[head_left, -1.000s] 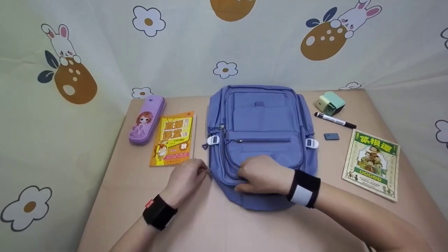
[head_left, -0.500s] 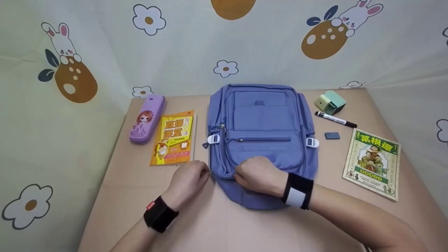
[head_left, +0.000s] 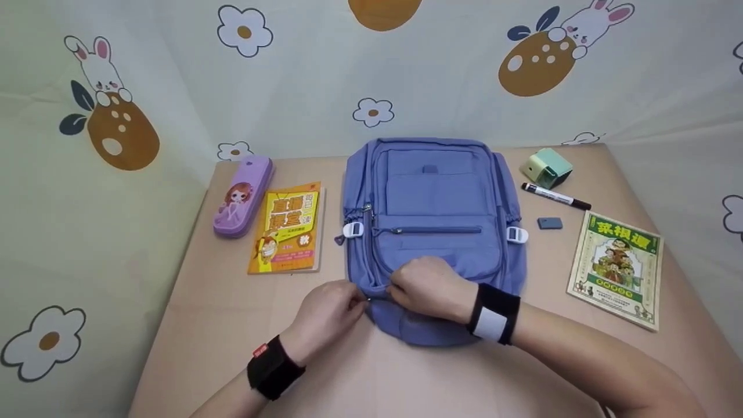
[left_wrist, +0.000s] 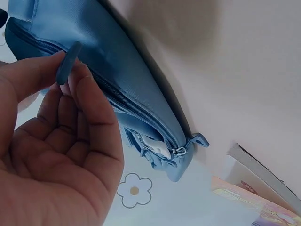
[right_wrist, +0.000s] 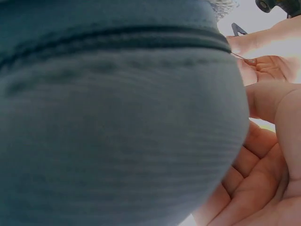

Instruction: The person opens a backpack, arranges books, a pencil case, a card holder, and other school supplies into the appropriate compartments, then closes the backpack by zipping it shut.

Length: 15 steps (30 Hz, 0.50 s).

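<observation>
Two hands at the lower left edge of a blue backpack (head_left: 432,194) that lay flat on a table (head_left: 406,386).
The left hand (head_left: 327,313) pinched a slim, smooth zipper pull (left_wrist: 69,63) between thumb and forefinger, its other fingers loosely curled; the right hand (head_left: 429,289), knuckles up, gripped the fabric just beside it. The bag's cloth was finely textured, crossed by zippers and flanked by white plastic buckles (head_left: 353,230). Both wrists wore black bands (head_left: 275,368), the left one's red tag too small to read. An orange paperback (head_left: 286,229) beside the bag carried 直播课堂 and 秋; across the table, a green-and-cream booklet's (head_left: 616,270) title began 菜根, its third character blurred.
</observation>
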Each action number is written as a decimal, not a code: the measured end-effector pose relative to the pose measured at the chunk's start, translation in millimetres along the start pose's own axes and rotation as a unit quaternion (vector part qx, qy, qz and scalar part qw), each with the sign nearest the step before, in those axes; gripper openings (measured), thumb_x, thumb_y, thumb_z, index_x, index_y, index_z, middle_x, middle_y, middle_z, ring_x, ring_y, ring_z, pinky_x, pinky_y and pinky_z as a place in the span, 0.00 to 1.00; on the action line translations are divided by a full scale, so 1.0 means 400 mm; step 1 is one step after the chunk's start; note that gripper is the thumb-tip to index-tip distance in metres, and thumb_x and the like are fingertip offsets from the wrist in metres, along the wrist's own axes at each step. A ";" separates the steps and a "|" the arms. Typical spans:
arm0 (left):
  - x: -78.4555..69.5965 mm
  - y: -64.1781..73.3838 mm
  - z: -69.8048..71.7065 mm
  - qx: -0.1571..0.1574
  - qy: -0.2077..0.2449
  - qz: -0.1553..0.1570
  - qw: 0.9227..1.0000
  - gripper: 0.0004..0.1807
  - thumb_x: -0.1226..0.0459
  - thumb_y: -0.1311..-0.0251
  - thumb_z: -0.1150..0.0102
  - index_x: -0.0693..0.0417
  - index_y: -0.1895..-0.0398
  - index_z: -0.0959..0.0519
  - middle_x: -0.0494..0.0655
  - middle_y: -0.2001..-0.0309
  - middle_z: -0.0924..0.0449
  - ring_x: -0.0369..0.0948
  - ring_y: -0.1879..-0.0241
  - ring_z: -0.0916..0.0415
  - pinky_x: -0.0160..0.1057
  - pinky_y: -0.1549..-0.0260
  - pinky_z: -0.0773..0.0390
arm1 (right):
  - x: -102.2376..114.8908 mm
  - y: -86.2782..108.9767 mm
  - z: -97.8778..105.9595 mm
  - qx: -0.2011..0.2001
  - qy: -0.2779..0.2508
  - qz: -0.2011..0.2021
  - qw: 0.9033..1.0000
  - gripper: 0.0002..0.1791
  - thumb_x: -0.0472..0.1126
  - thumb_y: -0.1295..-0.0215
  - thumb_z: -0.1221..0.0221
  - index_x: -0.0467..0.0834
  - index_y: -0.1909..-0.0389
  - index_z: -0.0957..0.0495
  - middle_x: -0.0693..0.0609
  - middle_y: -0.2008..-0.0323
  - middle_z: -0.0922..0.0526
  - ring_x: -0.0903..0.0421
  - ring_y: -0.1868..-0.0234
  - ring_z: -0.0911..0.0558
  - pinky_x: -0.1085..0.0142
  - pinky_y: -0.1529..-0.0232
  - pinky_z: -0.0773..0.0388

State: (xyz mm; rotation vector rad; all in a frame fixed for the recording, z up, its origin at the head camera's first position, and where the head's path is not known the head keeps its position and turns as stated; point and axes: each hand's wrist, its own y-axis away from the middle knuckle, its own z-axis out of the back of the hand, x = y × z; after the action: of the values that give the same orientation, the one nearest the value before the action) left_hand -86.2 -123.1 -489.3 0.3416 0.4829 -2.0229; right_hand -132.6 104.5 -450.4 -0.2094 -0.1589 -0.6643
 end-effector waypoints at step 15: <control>0.009 0.002 0.000 -0.004 0.004 0.012 1.000 0.03 0.66 0.42 0.29 0.50 0.69 0.15 0.40 0.71 0.17 0.38 0.70 0.21 0.42 0.67 0.20 | -0.034 0.129 0.058 -0.022 -0.028 0.002 0.999 0.10 0.50 0.35 0.32 0.47 0.65 0.13 0.57 0.71 0.21 0.60 0.71 0.22 0.60 0.70 0.21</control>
State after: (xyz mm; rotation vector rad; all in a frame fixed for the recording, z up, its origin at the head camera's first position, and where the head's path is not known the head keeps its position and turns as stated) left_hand -87.2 -126.4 -491.0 0.3485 0.4898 -1.9958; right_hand -112.9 157.8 -438.2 -0.2715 -0.1971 -0.6585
